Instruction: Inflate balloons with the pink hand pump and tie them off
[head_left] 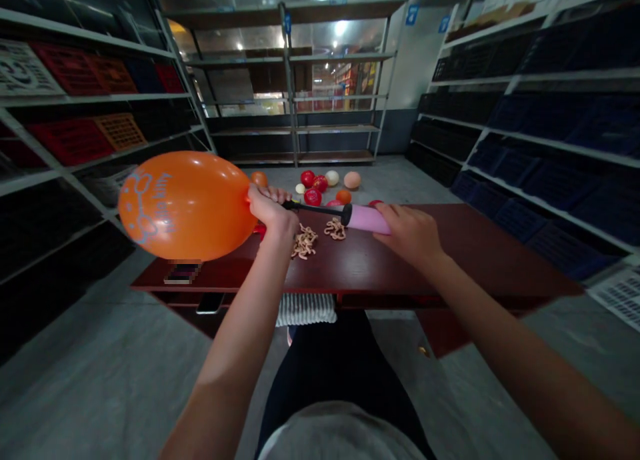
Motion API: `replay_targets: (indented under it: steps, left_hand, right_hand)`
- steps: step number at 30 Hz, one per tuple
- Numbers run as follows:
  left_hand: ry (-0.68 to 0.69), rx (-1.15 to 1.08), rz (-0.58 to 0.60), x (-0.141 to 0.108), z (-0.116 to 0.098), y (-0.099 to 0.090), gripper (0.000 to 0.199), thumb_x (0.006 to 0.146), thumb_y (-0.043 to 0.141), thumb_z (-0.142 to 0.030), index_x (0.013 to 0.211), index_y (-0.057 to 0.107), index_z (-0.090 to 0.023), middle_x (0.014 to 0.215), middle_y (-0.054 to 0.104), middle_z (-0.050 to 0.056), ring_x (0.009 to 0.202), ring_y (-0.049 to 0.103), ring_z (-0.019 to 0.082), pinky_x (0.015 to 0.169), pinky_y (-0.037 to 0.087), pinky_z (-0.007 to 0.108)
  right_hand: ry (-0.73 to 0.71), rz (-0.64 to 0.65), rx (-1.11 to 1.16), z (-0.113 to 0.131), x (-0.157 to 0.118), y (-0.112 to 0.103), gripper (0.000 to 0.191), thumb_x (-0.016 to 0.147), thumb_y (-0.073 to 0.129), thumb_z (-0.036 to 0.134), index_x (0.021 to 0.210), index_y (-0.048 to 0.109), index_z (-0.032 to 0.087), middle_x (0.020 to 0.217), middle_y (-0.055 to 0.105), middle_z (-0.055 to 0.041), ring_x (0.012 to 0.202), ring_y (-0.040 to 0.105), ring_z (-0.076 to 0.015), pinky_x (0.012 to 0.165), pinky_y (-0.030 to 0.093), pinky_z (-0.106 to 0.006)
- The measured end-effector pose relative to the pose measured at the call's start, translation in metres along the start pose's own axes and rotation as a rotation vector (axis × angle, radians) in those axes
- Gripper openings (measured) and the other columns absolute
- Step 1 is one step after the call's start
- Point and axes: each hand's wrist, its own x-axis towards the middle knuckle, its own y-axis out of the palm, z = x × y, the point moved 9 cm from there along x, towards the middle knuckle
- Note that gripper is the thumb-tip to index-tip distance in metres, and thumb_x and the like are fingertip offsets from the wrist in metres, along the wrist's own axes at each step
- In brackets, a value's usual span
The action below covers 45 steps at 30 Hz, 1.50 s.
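Note:
An inflated orange balloon (190,207) with a blue printed cartoon and lettering is at the left. My left hand (273,207) is closed around its neck, where the neck meets the black end of a hand balloon pump. The pump's pink barrel (367,220) is gripped at its right end by my right hand (407,237). A thin black rod (320,209) shows between the barrel and my left hand. Held this way, the pump lies almost level above the table. My left fingers hide the joint of balloon and pump.
On the dark red table (390,260) lie two piles of beige uninflated balloons (304,242). Several small red, orange and pale balloons (320,183) are beyond. A phone (210,303) rests on the under-shelf near a striped grey cloth (307,309). Racks with crates (530,173) line both sides.

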Motion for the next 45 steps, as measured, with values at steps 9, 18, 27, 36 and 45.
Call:
replay_targets:
  steps: [9,18,27,36,45]
  left_hand:
    - [-0.083,-0.004,-0.056,-0.024,0.044,-0.01,0.047,0.099,0.045,-0.025,0.056,0.027,-0.02,0.04,0.022,-0.008,0.032,0.022,0.007,0.039,0.019,0.023]
    - [-0.087,0.133,-0.086,0.016,0.039,-0.034,0.037,0.082,0.05,-0.018,0.058,0.022,-0.021,0.04,0.022,-0.009,0.032,0.024,0.006,0.04,0.021,0.022]
    - [-0.061,0.145,-0.097,0.037,0.007,-0.052,0.033,0.084,0.043,-0.011,0.058,0.026,-0.019,0.041,0.023,-0.009,0.033,0.024,0.006,0.042,0.021,0.022]
    - [-0.014,0.109,0.009,0.042,-0.027,-0.028,0.047,0.101,0.04,-0.023,0.057,0.025,-0.019,0.041,0.022,-0.007,0.033,0.022,0.007,0.04,0.019,0.023]
    - [0.048,0.11,0.071,0.021,-0.006,-0.019,0.053,0.1,0.052,-0.037,0.056,0.03,-0.019,0.041,0.024,-0.008,0.033,0.024,0.006,0.04,0.023,0.022]
  right_hand:
    - [0.02,0.024,0.044,0.053,0.022,0.013,0.03,0.086,0.066,0.034,0.112,0.061,0.02,0.096,0.071,-0.0058,0.08,0.069,-0.0237,0.062,0.036,-0.031]
    - [-0.052,0.094,0.115,0.067,0.031,0.048,0.033,0.091,0.059,0.037,0.12,0.059,0.021,0.103,0.073,-0.0069,0.085,0.072,-0.023,0.063,0.043,-0.028]
    - [-0.134,0.078,0.18,0.053,0.009,0.076,0.05,0.092,0.06,0.035,0.139,0.052,0.021,0.119,0.072,-0.0104,0.097,0.072,-0.0244,0.076,0.054,-0.032]
    - [-0.086,0.044,0.189,0.033,-0.007,0.077,0.041,0.089,0.063,0.037,0.126,0.06,0.018,0.116,0.073,-0.0111,0.096,0.073,-0.025,0.078,0.055,-0.033]
    - [-0.003,0.112,0.293,0.047,0.013,0.075,0.05,0.084,0.066,0.033,0.13,0.057,0.02,0.125,0.071,-0.0107,0.098,0.073,-0.0267,0.077,0.056,-0.035]
